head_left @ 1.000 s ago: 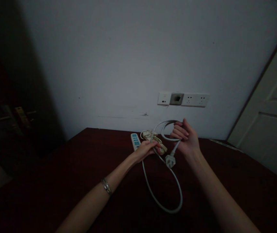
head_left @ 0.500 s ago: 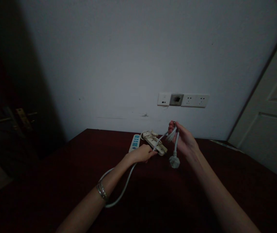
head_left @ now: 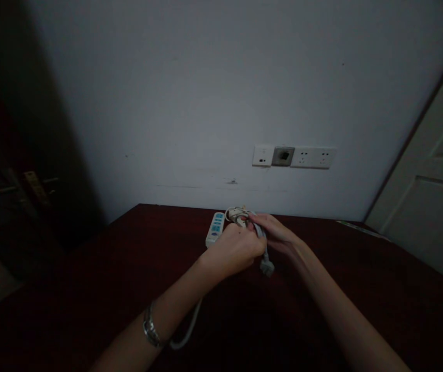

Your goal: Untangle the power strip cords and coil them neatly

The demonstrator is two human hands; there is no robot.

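Both my hands meet over the dark red table, on a looped white power cord (head_left: pixel 260 230). My left hand (head_left: pixel 240 247) is closed on the cord, back of the hand toward me. Beside it, my right hand (head_left: pixel 275 231) grips the loops from the right, its fingertips partly covered. The cord's plug (head_left: pixel 266 267) hangs below the hands. A power strip with blue sockets (head_left: pixel 216 227) lies just behind my left hand. Another power strip with its cord wrapped round it (head_left: pixel 237 213) lies farther back, mostly hidden by the hands. A stretch of cord (head_left: pixel 188 333) droops below my left forearm.
The dark red table (head_left: pixel 136 258) runs up to a pale wall (head_left: pixel 190 129). Wall sockets (head_left: pixel 309 157) sit above its back edge. A flat strip-like object (head_left: pixel 363 230) lies at the right back, near a white door (head_left: pixel 438 206). At far left is a door handle (head_left: pixel 35 186).
My left hand has moved right and up to the cord loops. My right hand has come down and left to join it, and the plug now hangs slightly lower and farther left.
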